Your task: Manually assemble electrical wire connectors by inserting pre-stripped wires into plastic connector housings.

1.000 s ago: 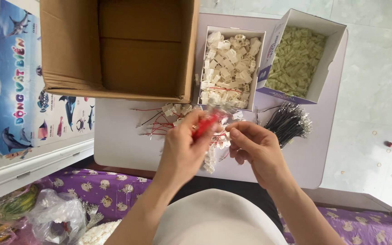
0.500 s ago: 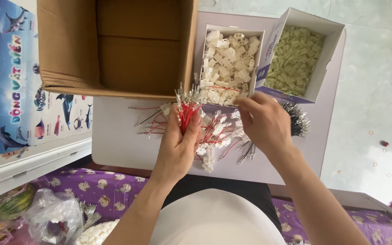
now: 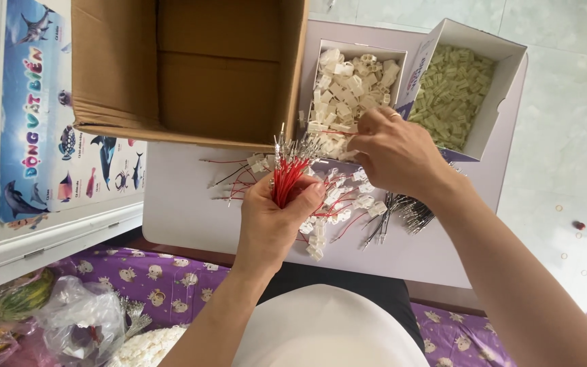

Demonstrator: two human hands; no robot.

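My left hand (image 3: 273, 221) grips a bundle of red wires (image 3: 288, 175) with metal tips pointing up, over the white board (image 3: 185, 211). My right hand (image 3: 395, 153) is closed at the front rim of the box of white plastic connectors (image 3: 351, 85), pinching one thin red wire from the bundle. Finished wires with white connectors (image 3: 338, 200) lie scattered under both hands. A bunch of black wires (image 3: 402, 214) lies just right of them, partly hidden by my right wrist.
An open cardboard box (image 3: 191, 75) stands at the back left. A second box of pale green connectors (image 3: 453, 88) sits at the back right. A poster with sea animals (image 3: 56, 129) is on the left. Plastic bags (image 3: 69, 319) lie on purple cloth below.
My right hand moved up and right from the bundle toward the white connector box. My left hand turned the red wires upright, tips up.
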